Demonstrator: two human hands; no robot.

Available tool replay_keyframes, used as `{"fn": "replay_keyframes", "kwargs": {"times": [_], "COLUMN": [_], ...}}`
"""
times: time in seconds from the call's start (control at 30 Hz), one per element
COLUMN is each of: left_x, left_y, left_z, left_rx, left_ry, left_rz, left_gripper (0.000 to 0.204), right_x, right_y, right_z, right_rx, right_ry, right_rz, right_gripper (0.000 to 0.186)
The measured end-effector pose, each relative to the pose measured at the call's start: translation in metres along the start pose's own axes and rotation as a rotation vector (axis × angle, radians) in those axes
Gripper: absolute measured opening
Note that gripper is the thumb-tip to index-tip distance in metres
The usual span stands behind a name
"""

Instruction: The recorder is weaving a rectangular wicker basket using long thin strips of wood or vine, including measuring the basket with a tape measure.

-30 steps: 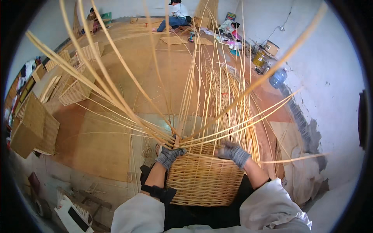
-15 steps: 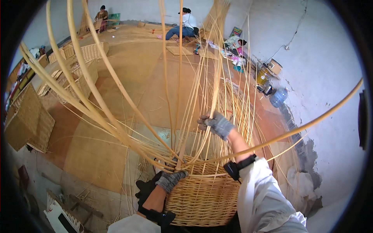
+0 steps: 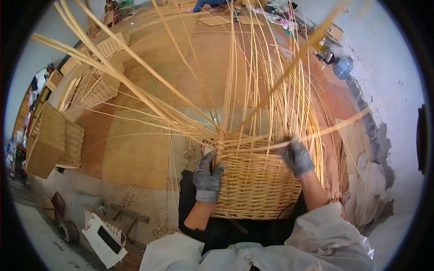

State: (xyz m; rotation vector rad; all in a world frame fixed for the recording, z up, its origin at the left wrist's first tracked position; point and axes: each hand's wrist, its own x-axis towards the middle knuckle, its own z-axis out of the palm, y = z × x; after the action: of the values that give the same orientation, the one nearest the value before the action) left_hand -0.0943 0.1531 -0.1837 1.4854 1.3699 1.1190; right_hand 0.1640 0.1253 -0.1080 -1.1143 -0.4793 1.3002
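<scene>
A woven wicker basket point(image 3: 253, 185) rests in my lap, with long pale willow rods point(image 3: 153, 104) fanning up and outward from its rim. My left hand point(image 3: 208, 180), in a grey knit glove, grips the basket's left corner below a bundle of rods, fingers curled. On the basket's upper right, my gloved right hand point(image 3: 296, 156), slightly blurred, is closed on a pale rod that runs across the rim; its fingertips are partly hidden.
Finished wicker baskets point(image 3: 61, 144) stand at left. A loose willow pile point(image 3: 307, 113) lies right of centre on the sheeted floor. A blue water jug point(image 3: 342, 67) sits by the right wall. Other people point(image 3: 208, 4) sit at the back. A white slatted object point(image 3: 104, 237) lies lower left.
My right hand rose up the rods and has come back down to the rim at right. My left hand stays at the left corner, now more upright. The view has tilted downward.
</scene>
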Motion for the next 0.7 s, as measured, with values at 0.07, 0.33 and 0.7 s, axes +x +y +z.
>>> {"fn": "replay_keyframes", "kwargs": {"times": [0.07,0.33,0.7], "left_x": [-0.003,0.067,0.064], "left_y": [0.03,0.076,0.014], "left_z": [0.007,0.07,0.06], "left_rx": [0.02,0.883,0.612], "left_ry": [-0.016,-0.618,-0.472], "left_rz": [0.048,-0.015,-0.217], "left_gripper": [0.029,0.027,0.042], "right_x": [0.006,-0.016,0.043], "right_y": [0.005,0.036,-0.071], "right_z": [0.006,-0.021,0.03], "right_rx": [0.256,0.61,-0.957], "right_ry": [-0.012,-0.067,-0.291], "right_rz": [-0.332,-0.136,-0.137], "right_gripper": [0.028,0.017,0.02]}}
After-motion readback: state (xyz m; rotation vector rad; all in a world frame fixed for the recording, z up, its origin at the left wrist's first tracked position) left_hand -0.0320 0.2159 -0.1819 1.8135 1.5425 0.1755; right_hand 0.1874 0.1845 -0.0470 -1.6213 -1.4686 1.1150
